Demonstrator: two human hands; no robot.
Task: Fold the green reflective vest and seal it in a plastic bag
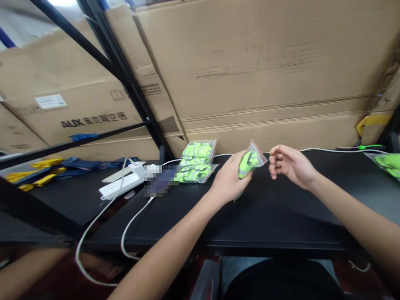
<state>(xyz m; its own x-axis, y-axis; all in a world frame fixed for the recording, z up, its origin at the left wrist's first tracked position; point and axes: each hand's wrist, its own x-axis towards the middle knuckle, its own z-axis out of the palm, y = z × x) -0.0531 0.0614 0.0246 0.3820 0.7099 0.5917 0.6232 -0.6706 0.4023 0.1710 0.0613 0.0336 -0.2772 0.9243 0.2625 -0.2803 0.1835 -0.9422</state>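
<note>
My left hand (229, 177) is wrapped round a clear zip bag (249, 161) with folded fluorescent yellow-green reflective fabric inside. The bag is held tilted above the black table, its red-edged top pointing to the upper right. Just right of that top edge is my right hand (289, 164), fingers loosely curled and apart, with nothing seen in it. Left of my hands, a stack of similar bagged reflective fabric (196, 160) leans by the cardboard. One more bag of it (389, 163) lies at the right edge, partly out of view.
A white power strip (121, 186) and a blurred-out dark object (161, 181) with a white cable (126, 233) lie left on the black table (281, 216). A black metal frame (137, 100) rises there. Cardboard (265, 62) stands behind. Another person's arm (28, 273) shows lower left.
</note>
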